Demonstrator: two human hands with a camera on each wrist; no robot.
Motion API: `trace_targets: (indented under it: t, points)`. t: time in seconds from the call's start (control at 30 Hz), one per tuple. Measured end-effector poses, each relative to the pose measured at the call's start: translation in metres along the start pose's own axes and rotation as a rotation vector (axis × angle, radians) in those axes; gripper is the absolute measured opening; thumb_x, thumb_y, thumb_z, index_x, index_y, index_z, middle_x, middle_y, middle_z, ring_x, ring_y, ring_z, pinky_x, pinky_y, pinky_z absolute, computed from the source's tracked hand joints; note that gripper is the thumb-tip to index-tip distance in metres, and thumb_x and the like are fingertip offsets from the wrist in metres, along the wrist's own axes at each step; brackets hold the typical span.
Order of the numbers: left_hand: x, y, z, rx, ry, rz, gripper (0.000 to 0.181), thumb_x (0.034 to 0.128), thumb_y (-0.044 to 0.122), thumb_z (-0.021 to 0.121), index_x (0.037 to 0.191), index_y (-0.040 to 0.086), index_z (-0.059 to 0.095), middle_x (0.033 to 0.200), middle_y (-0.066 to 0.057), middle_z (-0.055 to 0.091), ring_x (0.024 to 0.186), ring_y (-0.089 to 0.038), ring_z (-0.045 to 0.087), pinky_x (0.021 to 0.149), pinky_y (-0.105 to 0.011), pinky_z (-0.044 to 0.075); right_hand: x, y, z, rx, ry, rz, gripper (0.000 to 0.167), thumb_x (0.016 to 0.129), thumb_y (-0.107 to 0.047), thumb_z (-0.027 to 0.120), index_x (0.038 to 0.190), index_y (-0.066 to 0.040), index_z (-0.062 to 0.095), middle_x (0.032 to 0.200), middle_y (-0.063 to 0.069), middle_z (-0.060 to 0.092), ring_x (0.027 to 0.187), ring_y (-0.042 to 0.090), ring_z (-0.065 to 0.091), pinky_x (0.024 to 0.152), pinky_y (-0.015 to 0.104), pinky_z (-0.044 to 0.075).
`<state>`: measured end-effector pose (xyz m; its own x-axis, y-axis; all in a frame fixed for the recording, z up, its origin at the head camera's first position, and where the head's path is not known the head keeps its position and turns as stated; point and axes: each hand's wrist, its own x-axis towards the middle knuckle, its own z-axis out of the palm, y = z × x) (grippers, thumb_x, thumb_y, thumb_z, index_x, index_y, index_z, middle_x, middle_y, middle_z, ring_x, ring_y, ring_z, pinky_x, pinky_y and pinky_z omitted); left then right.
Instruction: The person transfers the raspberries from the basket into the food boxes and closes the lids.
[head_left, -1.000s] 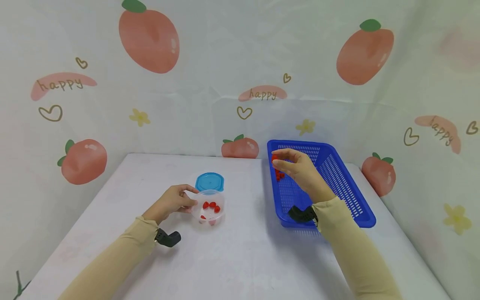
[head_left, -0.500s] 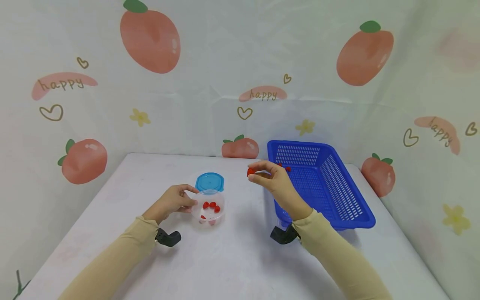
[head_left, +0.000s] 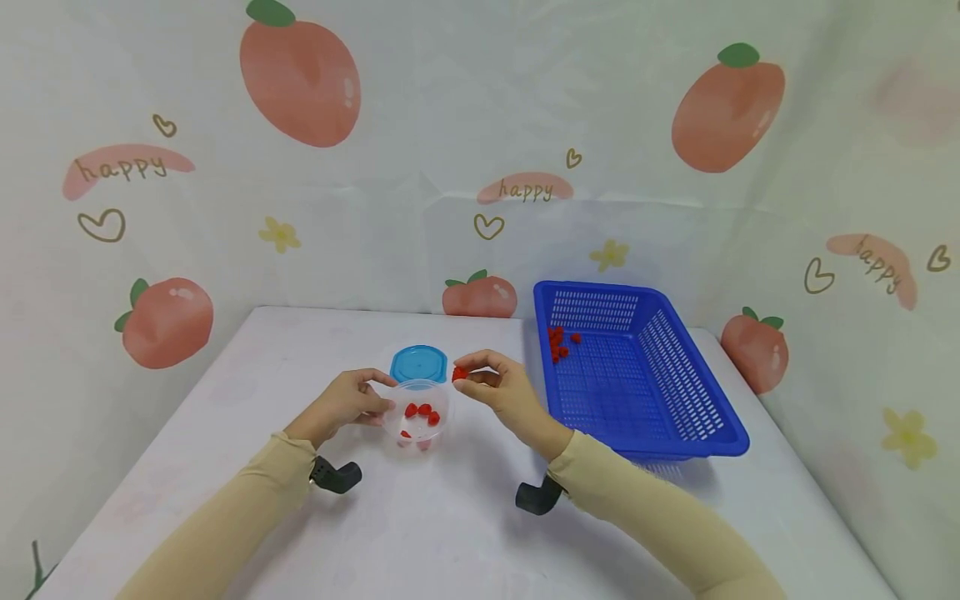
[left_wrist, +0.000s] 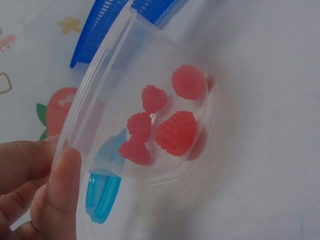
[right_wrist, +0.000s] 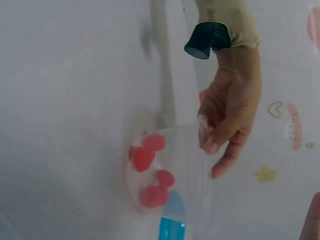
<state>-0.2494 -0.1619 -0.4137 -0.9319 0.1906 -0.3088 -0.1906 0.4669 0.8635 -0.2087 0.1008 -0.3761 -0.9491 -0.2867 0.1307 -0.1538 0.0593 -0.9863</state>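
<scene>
A clear round plastic tub (head_left: 440, 396) stands on the table with several red raspberries (left_wrist: 177, 133) inside. My left hand (head_left: 352, 400) pinches the tub's rim from the left, thumb and fingers on either side of it, as the left wrist view shows. Between thumb and fingertips, my right hand (head_left: 506, 396) holds one raspberry (head_left: 459, 374) just right of the tub and above the table. In the right wrist view only a fingertip of that hand shows at the lower right corner, and its raspberry is out of sight there.
Behind the tub lies a blue lid (head_left: 418, 363). A blue slotted basket (head_left: 637, 433) stands on the right side of the table, with several raspberries (head_left: 557, 343) gathered at its left end. A printed white cloth (head_left: 420, 108) hangs behind the table.
My right hand has come left out of the basket, carrying a raspberry toward the tub. The left hand and the tub have stayed in place.
</scene>
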Motion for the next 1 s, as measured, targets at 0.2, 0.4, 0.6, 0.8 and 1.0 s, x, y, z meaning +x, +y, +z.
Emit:
trace_targets:
  t: [0.2,0.4,0.6,0.8,1.0]
  points:
    - [-0.001,0.0,0.0,-0.001,0.004,0.007,0.046,0.0851,0.009,0.073,0.128,0.002,0.056,0.077,-0.008,0.056,0.061,-0.015,0.061,0.063,-0.024,0.057,0.005,0.019,0.014,-0.054,-0.022,0.036,0.03,0.088,-0.009,0.07,0.116,-0.001,0.063,0.111,0.013,0.061,0.089,0.015,0.063,0.088,0.027,0.055]
    - [0.001,-0.002,0.0,0.003,0.005,0.004,0.046,0.0852,0.01,0.073,0.128,0.003,0.056,0.076,-0.007,0.057,0.06,-0.015,0.061,0.063,-0.024,0.057,0.009,0.032,0.026,-0.114,-0.049,0.097,0.028,0.087,-0.01,0.071,0.114,-0.002,0.064,0.111,0.01,0.063,0.09,0.015,0.064,0.085,0.028,0.057]
    - [0.002,-0.002,0.0,-0.006,0.002,0.0,0.045,0.0861,0.008,0.072,0.128,0.003,0.056,0.076,-0.007,0.057,0.06,-0.015,0.061,0.063,-0.023,0.057,0.01,0.043,0.032,-0.169,-0.041,0.123,0.027,0.086,-0.009,0.072,0.112,-0.004,0.067,0.108,0.007,0.066,0.088,0.015,0.064,0.081,0.028,0.058]
    - [0.001,-0.002,0.001,-0.003,0.002,-0.001,0.045,0.0866,0.008,0.071,0.128,0.003,0.056,0.077,-0.008,0.056,0.062,-0.016,0.06,0.064,-0.023,0.057,0.012,0.05,0.032,-0.189,-0.04,0.115,0.029,0.086,-0.008,0.073,0.113,-0.001,0.066,0.108,0.007,0.066,0.086,0.015,0.064,0.08,0.027,0.058]
    - [0.0,-0.001,0.001,0.0,0.0,0.003,0.046,0.0866,0.009,0.071,0.129,0.003,0.055,0.079,-0.008,0.057,0.063,-0.016,0.06,0.065,-0.024,0.058,0.013,0.05,0.031,-0.214,-0.043,0.118,0.03,0.085,-0.009,0.073,0.114,-0.002,0.067,0.108,0.007,0.067,0.086,0.015,0.064,0.078,0.027,0.058]
